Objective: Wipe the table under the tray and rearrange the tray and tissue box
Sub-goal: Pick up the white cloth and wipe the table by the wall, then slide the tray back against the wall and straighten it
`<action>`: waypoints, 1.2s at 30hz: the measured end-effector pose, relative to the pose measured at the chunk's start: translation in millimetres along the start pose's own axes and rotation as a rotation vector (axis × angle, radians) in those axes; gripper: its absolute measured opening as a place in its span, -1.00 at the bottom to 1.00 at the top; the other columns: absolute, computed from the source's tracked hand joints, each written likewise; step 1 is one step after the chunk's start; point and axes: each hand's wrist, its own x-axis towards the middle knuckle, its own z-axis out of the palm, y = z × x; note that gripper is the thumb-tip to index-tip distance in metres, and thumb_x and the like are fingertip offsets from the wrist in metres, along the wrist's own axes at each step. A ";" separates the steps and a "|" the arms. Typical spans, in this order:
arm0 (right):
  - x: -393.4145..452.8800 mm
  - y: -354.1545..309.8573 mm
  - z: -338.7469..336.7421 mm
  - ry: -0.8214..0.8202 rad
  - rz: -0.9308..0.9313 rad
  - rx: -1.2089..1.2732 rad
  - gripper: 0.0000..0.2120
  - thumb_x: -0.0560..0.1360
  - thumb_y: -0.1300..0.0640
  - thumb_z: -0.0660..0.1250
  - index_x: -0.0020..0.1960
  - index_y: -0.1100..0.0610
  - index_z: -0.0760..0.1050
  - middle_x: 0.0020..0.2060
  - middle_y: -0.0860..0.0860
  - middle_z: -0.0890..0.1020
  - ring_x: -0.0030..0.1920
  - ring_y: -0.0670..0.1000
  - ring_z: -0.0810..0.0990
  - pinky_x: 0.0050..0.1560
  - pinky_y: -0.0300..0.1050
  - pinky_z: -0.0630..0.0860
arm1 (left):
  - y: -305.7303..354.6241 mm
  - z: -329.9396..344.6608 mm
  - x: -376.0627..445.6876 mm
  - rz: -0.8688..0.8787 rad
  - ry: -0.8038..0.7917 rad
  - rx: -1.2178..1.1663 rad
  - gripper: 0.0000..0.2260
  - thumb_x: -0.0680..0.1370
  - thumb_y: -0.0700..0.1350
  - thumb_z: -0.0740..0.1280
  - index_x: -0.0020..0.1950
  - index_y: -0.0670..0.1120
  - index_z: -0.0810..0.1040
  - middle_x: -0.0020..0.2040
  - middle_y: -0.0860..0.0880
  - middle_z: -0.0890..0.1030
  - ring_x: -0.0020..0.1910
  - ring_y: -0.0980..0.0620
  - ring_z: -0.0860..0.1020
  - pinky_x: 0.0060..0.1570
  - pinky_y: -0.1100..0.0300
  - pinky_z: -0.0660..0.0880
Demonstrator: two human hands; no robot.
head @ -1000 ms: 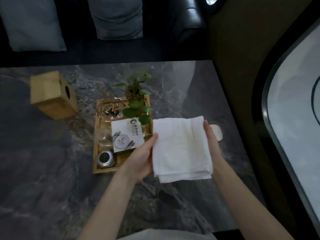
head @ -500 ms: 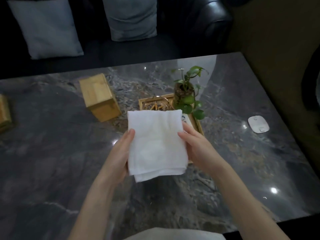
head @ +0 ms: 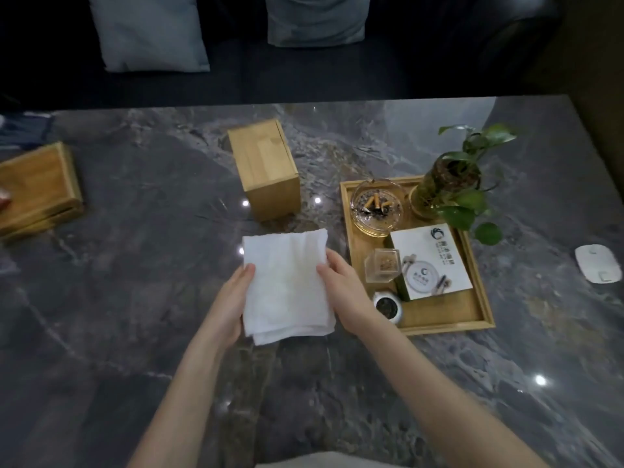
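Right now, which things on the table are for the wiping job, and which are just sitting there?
For the job:
folded white cloth, held by the left hand and right hand
flat wooden tray
upright wooden tissue box
dark marble table

Just sitting there:
glass ashtray
green plant in a glass jar
small white remote
wooden box at the left edge

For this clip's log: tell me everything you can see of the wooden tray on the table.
The wooden tray is a shallow, light-coloured rectangle with a raised rim, lying flat on the dark marble table, right of the white cloth and the tissue box. It holds a glass ashtray with butts, a potted plant, a white printed card, a small clear container and a small round jar. Neither hand touches it.
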 end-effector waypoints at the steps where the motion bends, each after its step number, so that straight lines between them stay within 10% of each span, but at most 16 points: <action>1: 4.0 3.5 3.5 0.019 0.003 -0.022 -0.65 0.58 0.17 0.08 0.36 0.04 0.32 0.25 0.00 0.48 0.25 0.03 0.44 0.28 0.07 0.41 | -3.2 -2.1 4.8 -0.017 -0.001 -0.003 -0.66 0.58 0.01 0.13 0.31 -0.08 0.38 0.18 -0.08 0.57 0.07 -0.01 0.57 0.00 0.08 0.52; 11: 16.9 18.7 1.6 0.072 -0.020 -0.265 -0.51 0.57 0.19 0.09 0.48 0.09 0.11 0.45 0.03 0.28 0.43 0.03 0.24 0.40 -0.02 0.20 | -19.3 9.3 19.4 0.113 0.266 0.388 -0.78 0.57 -0.15 0.13 0.16 -0.15 0.46 0.02 -0.06 0.54 -0.10 0.00 0.54 -0.15 0.15 0.43; 24: -11.4 20.1 -14.0 -0.097 -0.138 -0.941 -0.43 0.56 0.17 0.10 0.49 0.18 -0.07 0.42 0.20 0.20 0.37 0.20 0.26 0.35 0.06 0.29 | -38.8 22.9 0.7 0.187 0.353 1.183 -0.38 0.54 -0.12 0.15 0.47 -0.27 -0.10 0.51 -0.25 0.05 0.48 -0.19 0.03 0.44 -0.03 0.06; 31: -44.1 -17.6 -40.9 0.066 -0.303 -0.854 -0.63 0.56 0.07 0.14 0.34 0.14 0.33 0.12 0.13 0.59 0.04 0.08 0.58 0.05 0.04 0.56 | -25.2 65.6 -13.0 0.668 0.305 1.195 -0.70 0.53 -0.21 0.19 0.24 -0.23 0.48 0.29 -0.19 0.50 0.35 -0.11 0.37 0.36 0.02 0.26; 36: -66.7 -26.4 -95.3 0.484 -0.532 -1.065 -0.74 0.55 0.05 0.11 0.00 0.16 0.52 -0.17 0.09 0.67 -0.17 0.14 0.61 -0.23 0.01 0.54 | -28.0 101.9 -4.9 0.923 0.220 1.232 -0.67 0.50 -0.17 0.09 0.09 -0.25 0.57 0.11 -0.23 0.61 0.17 -0.19 0.53 0.13 -0.02 0.48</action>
